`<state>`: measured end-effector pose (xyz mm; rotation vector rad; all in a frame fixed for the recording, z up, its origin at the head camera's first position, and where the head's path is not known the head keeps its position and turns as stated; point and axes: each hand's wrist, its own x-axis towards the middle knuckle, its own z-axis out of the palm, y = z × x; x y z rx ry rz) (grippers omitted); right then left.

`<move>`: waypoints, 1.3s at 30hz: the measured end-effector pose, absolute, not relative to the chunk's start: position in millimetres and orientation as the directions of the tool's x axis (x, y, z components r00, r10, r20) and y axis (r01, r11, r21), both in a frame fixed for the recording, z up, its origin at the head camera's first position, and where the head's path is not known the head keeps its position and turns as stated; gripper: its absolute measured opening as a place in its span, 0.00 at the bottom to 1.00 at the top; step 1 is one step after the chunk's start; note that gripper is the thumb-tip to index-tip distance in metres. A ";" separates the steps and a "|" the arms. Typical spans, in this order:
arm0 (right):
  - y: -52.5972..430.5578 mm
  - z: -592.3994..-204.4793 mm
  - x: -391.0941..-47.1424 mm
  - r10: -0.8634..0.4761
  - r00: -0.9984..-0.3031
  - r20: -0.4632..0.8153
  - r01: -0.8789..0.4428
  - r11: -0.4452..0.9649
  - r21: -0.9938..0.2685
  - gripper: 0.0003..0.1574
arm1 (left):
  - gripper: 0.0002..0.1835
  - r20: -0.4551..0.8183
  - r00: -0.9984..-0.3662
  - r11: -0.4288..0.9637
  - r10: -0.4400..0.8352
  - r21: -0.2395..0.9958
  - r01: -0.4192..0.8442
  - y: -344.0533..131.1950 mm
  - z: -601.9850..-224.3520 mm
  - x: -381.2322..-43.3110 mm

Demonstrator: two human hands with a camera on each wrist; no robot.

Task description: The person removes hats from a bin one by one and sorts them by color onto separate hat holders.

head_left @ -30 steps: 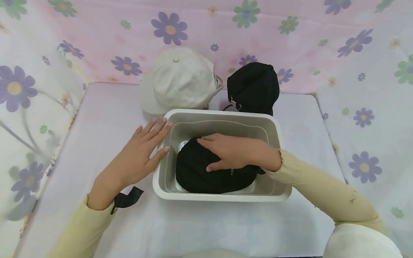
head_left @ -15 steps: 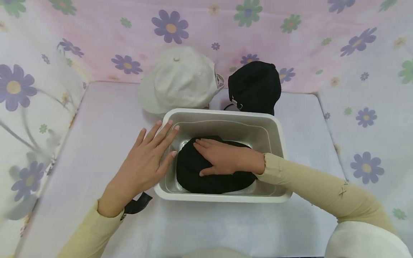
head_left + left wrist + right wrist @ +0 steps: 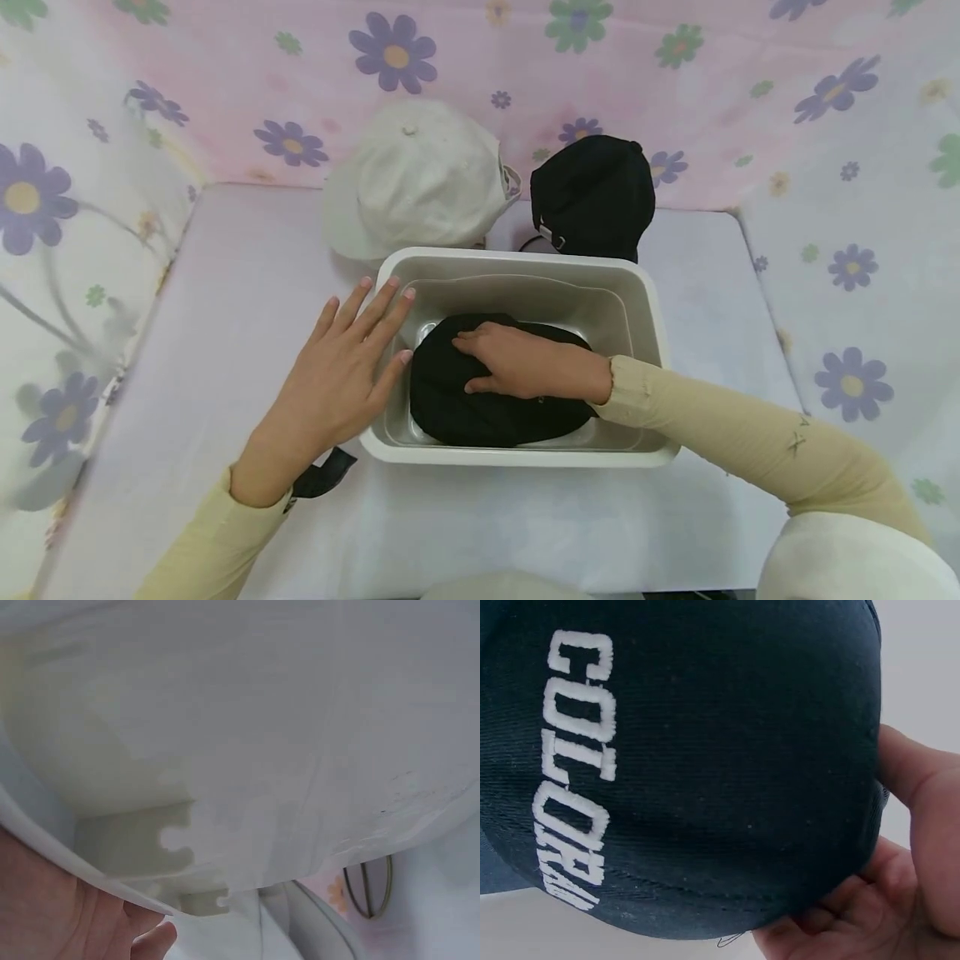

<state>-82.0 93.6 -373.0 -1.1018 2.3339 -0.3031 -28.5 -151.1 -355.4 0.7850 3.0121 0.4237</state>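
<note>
A black cap [image 3: 480, 417] lies inside a light grey plastic bin [image 3: 525, 457]. My right hand [image 3: 532, 364] reaches into the bin and grips the cap's crown from above. In the right wrist view, the thumb and curled fingers of that hand [image 3: 937, 847] close on the edge of the cap [image 3: 727, 765], which bears white raised letters. My left hand [image 3: 330, 387], fingers straight and spread, lies over the bin's left rim. The left wrist view shows part of that hand [image 3: 82, 915] beside the pale bin wall [image 3: 247, 750].
Behind the bin sit a cream cap [image 3: 427, 179] on the left and another black cap [image 3: 596, 196] with a metal buckle on the right. A white cloth covers the table [image 3: 247, 275]. Flower-patterned cloth [image 3: 660, 92] walls the back and both sides.
My left hand has shifted right, further over the bin's rim. The right hand has moved slightly left on the black cap, and its fingers have curled from a flatter pose.
</note>
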 end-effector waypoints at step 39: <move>148.4 -327.8 -78.5 -0.802 -0.594 -0.058 -0.515 0.435 -0.738 0.28 | 0.33 0.039 -0.883 0.834 0.469 0.310 0.457 -151.7 -355.6 -27.4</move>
